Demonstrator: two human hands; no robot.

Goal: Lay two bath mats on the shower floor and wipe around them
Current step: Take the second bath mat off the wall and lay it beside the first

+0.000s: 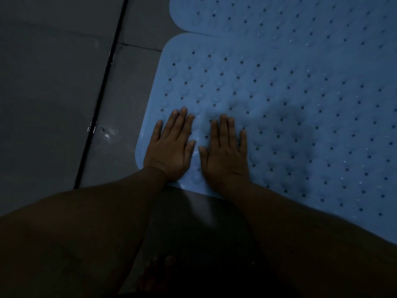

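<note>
Two blue mats (pixel 300 104) on dark tiled floor (pixel 53 82)

Both forearms bare; no sleeves or jewellery.

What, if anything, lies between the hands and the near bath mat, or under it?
Nothing visible. The left hand and right hand lie flat on the near blue bath mat, which lies on the grey floor tiles beside the far blue bath mat. Its underside is hidden.
</note>
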